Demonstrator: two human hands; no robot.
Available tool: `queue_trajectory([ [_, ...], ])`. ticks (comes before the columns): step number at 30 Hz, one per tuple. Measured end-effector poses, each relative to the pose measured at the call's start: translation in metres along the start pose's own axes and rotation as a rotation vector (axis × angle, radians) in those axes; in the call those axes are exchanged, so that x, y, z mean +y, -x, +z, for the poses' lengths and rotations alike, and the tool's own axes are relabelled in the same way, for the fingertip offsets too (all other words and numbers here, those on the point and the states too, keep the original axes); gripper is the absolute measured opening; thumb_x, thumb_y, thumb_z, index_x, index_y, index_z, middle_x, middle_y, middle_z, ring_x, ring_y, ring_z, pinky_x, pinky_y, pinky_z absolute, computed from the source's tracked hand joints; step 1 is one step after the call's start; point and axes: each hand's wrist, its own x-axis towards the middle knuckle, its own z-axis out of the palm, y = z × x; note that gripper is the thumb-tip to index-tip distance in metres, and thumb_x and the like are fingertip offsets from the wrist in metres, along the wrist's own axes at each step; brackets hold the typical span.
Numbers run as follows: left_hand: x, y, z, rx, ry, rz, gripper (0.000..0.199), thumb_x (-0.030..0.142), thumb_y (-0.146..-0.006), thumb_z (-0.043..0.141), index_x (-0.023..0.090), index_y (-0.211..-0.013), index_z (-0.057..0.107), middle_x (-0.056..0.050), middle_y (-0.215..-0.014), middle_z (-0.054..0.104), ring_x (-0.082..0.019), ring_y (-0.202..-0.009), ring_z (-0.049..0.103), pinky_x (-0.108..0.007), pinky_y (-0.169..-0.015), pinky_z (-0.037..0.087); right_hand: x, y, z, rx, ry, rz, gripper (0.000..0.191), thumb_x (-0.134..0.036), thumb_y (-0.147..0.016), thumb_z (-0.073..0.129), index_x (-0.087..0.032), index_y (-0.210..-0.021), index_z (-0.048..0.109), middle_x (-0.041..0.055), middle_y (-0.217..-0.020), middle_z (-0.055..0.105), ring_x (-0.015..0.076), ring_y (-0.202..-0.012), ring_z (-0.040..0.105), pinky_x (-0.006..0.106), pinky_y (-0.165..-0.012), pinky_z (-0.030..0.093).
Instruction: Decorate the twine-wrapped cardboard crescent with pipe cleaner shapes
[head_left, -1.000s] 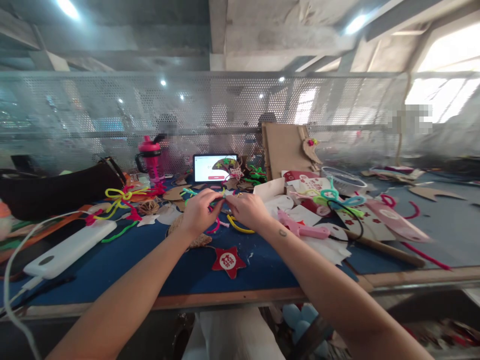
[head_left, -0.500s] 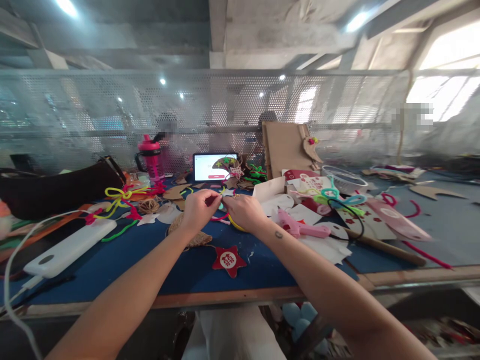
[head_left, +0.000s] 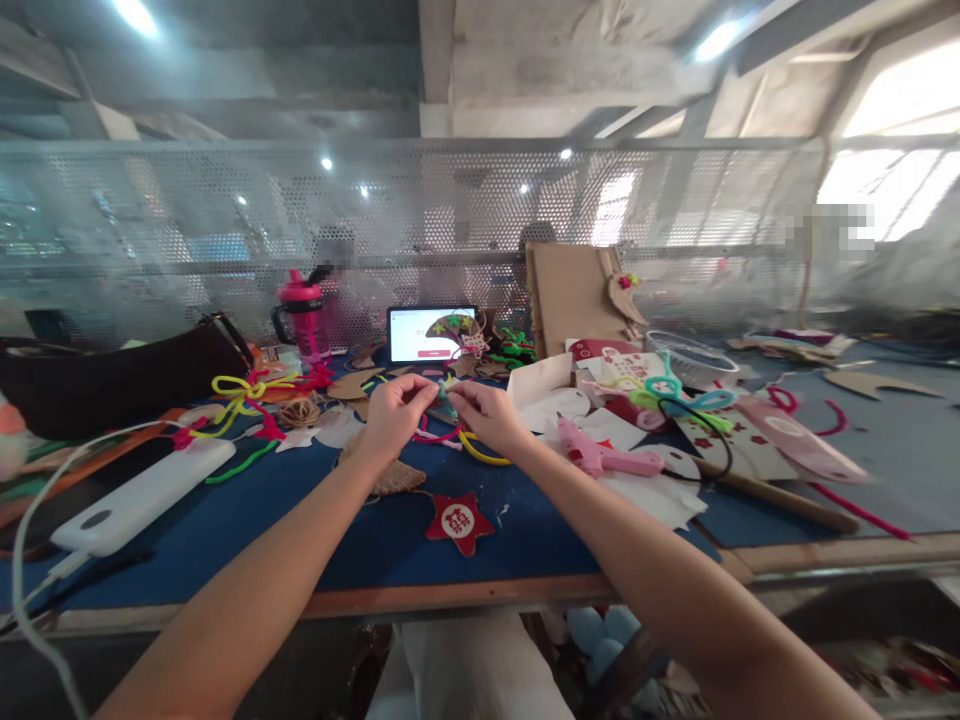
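Both hands meet above the middle of the blue table, pinching a small light-blue piece [head_left: 444, 394] between them. My left hand [head_left: 401, 412] has thumb and fingertips closed on its left side. On its right side, my right hand [head_left: 484, 412] holds it with thumb and forefinger. Pink and yellow pipe cleaners [head_left: 484, 455] lie just beneath my hands. A twine-wrapped shape [head_left: 397, 477] rests beside my left wrist, with a string running toward a red star [head_left: 459, 522] that has a white round centre.
A pink glue gun [head_left: 607, 457] lies on papers at the right, near a wooden stick [head_left: 780, 495]. At the left are a white power bank [head_left: 146, 495] and a pink bottle [head_left: 302, 320]. A lit tablet [head_left: 409, 335] and cardboard [head_left: 570, 295] stand behind.
My hands have turned slightly and the fingertips have shifted, so the light-blue piece shows more between them. More of the pink and yellow pipe cleaners is visible below.
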Motion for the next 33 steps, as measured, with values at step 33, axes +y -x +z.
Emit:
queue_trajectory([
  [33,0.011,0.011,0.015,-0.437,0.530,-0.136,0.034,0.045,-0.079,0.058,0.019,-0.067,0.040,0.007,-0.053,0.028,-0.006,-0.044,0.023,-0.020,-0.042,0.021,-0.020,0.000,-0.005,0.026,-0.940,0.229,0.038,-0.052,-0.076,0.058,-0.021,-0.069,0.037,-0.0053,-0.059,0.033,0.0073,-0.051,0.031,0.019,-0.047,0.029],
])
